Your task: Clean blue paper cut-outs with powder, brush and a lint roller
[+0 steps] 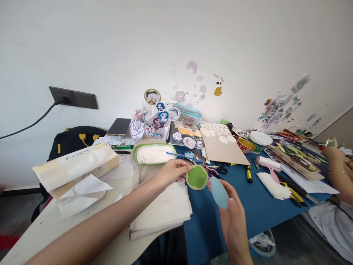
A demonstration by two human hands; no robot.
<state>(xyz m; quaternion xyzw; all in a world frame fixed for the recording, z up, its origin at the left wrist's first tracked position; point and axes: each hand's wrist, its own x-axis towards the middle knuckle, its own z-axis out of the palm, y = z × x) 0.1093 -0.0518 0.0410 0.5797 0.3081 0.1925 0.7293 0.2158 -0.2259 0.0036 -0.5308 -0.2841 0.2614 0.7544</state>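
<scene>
My left hand (pixel 176 171) pinches the left edge of a green paper disc (pixel 196 177), which has a darker, wavy-edged centre and a paler rim. Just right of it, my right hand (pixel 233 217) holds a light blue paper disc (pixel 220 192) by its edge, tilted so that it looks oval. The two discs are held close together above the blue mat (pixel 204 228). Below my left forearm lies a folded white cloth (pixel 162 209). Behind the hands stands a green-rimmed tray (pixel 154 154) of white material, with a thin blue stick across its edge.
A tissue box (pixel 79 165) and tweezers (pixel 142 169) are on the left. Scissors (pixel 219 168), a cardboard sheet (pixel 223 147) with white paper ovals, a yellow cutter (pixel 249 174) and a lint roller (pixel 268 165) lie to the right. Another person's arm (pixel 338 169) reaches in at far right.
</scene>
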